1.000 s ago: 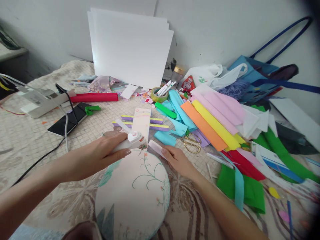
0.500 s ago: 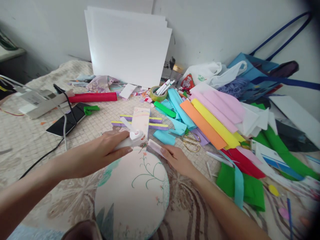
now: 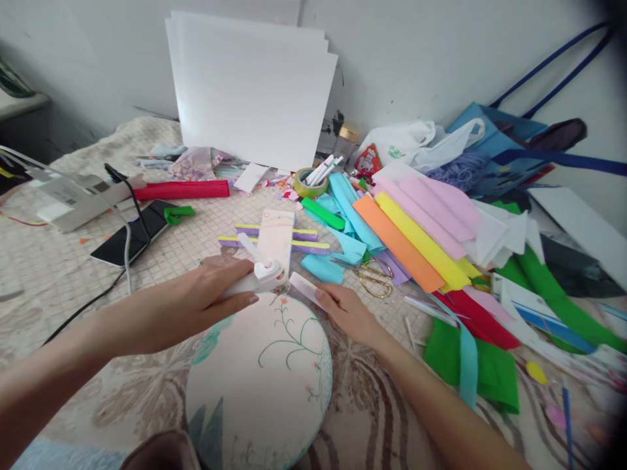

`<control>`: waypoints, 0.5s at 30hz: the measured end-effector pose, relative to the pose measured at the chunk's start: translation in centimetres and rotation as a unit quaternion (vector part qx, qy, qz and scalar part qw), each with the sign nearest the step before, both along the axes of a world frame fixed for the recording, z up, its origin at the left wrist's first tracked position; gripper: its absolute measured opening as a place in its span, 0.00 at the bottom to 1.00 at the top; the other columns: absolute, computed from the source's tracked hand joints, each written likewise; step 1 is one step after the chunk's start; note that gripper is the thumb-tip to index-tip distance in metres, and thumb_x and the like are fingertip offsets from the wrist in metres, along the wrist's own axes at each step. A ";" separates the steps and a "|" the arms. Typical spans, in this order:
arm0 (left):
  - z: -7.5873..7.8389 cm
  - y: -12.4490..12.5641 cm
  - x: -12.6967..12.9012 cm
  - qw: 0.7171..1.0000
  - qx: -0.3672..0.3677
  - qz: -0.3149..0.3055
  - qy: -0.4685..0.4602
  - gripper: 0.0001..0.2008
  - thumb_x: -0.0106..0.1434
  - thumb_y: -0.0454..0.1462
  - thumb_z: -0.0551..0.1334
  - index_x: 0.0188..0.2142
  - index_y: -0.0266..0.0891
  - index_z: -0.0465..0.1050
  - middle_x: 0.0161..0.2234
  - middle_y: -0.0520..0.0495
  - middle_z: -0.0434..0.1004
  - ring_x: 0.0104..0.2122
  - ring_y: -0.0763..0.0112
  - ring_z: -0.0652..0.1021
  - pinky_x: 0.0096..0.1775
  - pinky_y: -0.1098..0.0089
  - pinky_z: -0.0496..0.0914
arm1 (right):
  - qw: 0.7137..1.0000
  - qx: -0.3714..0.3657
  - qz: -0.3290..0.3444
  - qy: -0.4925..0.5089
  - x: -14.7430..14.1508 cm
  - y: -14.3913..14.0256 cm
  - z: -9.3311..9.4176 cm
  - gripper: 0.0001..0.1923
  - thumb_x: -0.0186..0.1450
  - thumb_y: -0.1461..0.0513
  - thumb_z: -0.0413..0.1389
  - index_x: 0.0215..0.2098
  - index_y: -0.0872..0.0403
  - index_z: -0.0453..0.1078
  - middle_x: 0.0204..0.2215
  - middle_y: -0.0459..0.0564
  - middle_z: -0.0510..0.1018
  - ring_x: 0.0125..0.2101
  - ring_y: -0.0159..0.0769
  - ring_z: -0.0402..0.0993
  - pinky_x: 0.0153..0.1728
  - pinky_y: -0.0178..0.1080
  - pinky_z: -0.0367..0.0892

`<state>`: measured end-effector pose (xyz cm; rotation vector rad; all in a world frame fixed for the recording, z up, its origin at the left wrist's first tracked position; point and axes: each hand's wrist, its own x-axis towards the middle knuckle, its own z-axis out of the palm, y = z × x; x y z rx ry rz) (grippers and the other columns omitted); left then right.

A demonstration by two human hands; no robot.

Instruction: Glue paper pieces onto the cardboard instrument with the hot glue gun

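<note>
My left hand (image 3: pixel 220 287) is closed around a white glue bottle (image 3: pixel 262 277) with a flip cap, tilted with its nozzle to the right. My right hand (image 3: pixel 345 313) pinches a flat pale strip (image 3: pixel 304 288) between thumb and fingers. The strip's free end is close to the nozzle; I cannot tell whether they touch. Just below both hands lies a round white board (image 3: pixel 264 405) with green vines and orange flowers drawn on it. Beyond the bottle, a pale patterned box (image 3: pixel 277 230) rests across two purple-and-yellow strips (image 3: pixel 308 247).
Gold-handled scissors (image 3: pixel 376 279) lie right of the box. Rolled crepe paper (image 3: pixel 401 241) in several colours covers the right side. A tape roll (image 3: pixel 309 186) holds white pens. At left are a phone (image 3: pixel 132 235) and power strip (image 3: pixel 83 202); white boards (image 3: pixel 249 85) lean against the wall.
My left hand and the glue bottle have shifted down very slightly. The right hand and its pale strip stay almost where they were.
</note>
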<state>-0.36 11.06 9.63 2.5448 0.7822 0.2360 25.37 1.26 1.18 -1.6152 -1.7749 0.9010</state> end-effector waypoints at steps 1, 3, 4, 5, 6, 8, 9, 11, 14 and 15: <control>-0.1 0.1 0.0 1.000 -0.002 0.002 0.008 0.12 0.64 0.50 0.54 0.41 0.49 0.68 0.35 0.52 0.74 0.35 0.62 0.76 0.36 0.66 0.69 | 1.000 0.001 -0.001 0.000 0.0 0.0 0.0 0.21 0.70 0.53 0.41 0.25 0.54 0.60 0.22 0.43 0.65 0.26 0.31 0.62 0.28 0.34 0.55; -0.3 0.2 0.0 1.000 -0.003 0.006 0.026 0.12 0.65 0.50 0.53 0.40 0.49 0.68 0.33 0.52 0.74 0.33 0.62 0.76 0.35 0.66 0.69 | 1.000 0.000 -0.001 0.001 0.0 0.0 0.1 0.21 0.71 0.53 0.41 0.24 0.54 0.60 0.22 0.43 0.65 0.25 0.31 0.61 0.28 0.34 0.55; -0.5 0.3 -0.1 0.999 -0.001 0.012 0.033 0.12 0.65 0.50 0.52 0.40 0.49 0.68 0.33 0.52 0.74 0.33 0.62 0.76 0.34 0.66 0.69 | 1.000 -0.002 -0.001 0.002 0.0 0.0 0.1 0.21 0.71 0.53 0.41 0.24 0.54 0.60 0.22 0.43 0.65 0.25 0.31 0.61 0.28 0.34 0.55; -0.7 0.4 -0.1 0.999 0.002 0.019 0.037 0.13 0.65 0.50 0.52 0.39 0.49 0.68 0.32 0.52 0.74 0.32 0.62 0.76 0.33 0.66 0.69 | 1.000 -0.004 -0.002 0.004 0.0 -0.1 0.1 0.21 0.71 0.53 0.41 0.25 0.54 0.60 0.22 0.43 0.65 0.25 0.30 0.61 0.28 0.34 0.55; -0.8 0.5 -0.1 0.999 0.003 0.026 0.038 0.13 0.65 0.51 0.52 0.39 0.49 0.68 0.31 0.51 0.74 0.32 0.61 0.76 0.32 0.65 0.69 | 1.000 -0.007 -0.003 0.005 0.0 -0.1 0.1 0.21 0.71 0.53 0.41 0.25 0.54 0.61 0.21 0.43 0.65 0.25 0.30 0.61 0.28 0.34 0.55; -1.0 0.6 -0.2 0.999 0.003 0.045 0.027 0.14 0.64 0.51 0.53 0.41 0.50 0.68 0.32 0.51 0.75 0.33 0.60 0.76 0.32 0.65 0.69 | 1.000 -0.010 -0.005 0.008 0.0 -0.1 0.2 0.21 0.70 0.53 0.42 0.25 0.54 0.61 0.21 0.43 0.65 0.24 0.30 0.61 0.28 0.34 0.55; -1.0 0.6 -0.2 0.998 0.000 0.055 0.020 0.14 0.63 0.52 0.54 0.41 0.50 0.69 0.33 0.51 0.75 0.34 0.60 0.76 0.33 0.65 0.70 | 1.000 -0.012 -0.006 0.009 0.0 -0.2 0.2 0.21 0.70 0.53 0.42 0.25 0.54 0.61 0.21 0.43 0.65 0.24 0.30 0.61 0.27 0.34 0.55; -0.9 0.6 -0.3 0.997 -0.011 0.076 0.006 0.14 0.61 0.52 0.55 0.41 0.50 0.70 0.35 0.50 0.76 0.35 0.60 0.76 0.33 0.65 0.70 | 1.000 -0.016 -0.007 0.012 0.0 -0.2 0.2 0.21 0.70 0.52 0.42 0.25 0.54 0.62 0.20 0.43 0.65 0.24 0.31 0.62 0.27 0.34 0.55; -0.9 0.3 -1.1 0.989 -0.059 0.136 -0.006 0.15 0.60 0.53 0.56 0.35 0.48 0.71 0.27 0.52 0.74 0.26 0.65 0.74 0.26 0.68 0.68 | 0.999 -0.025 -0.009 0.022 0.0 -0.2 0.3 0.21 0.70 0.52 0.42 0.25 0.54 0.63 0.20 0.43 0.65 0.24 0.32 0.63 0.27 0.34 0.55; -1.0 0.2 -1.5 0.981 -0.068 0.181 -0.025 0.16 0.58 0.54 0.56 0.32 0.47 0.71 0.23 0.53 0.72 0.22 0.67 0.72 0.24 0.69 0.66 | 0.999 -0.028 -0.009 0.025 -0.1 -0.1 0.3 0.21 0.70 0.52 0.42 0.26 0.54 0.63 0.20 0.43 0.65 0.25 0.32 0.63 0.27 0.34 0.56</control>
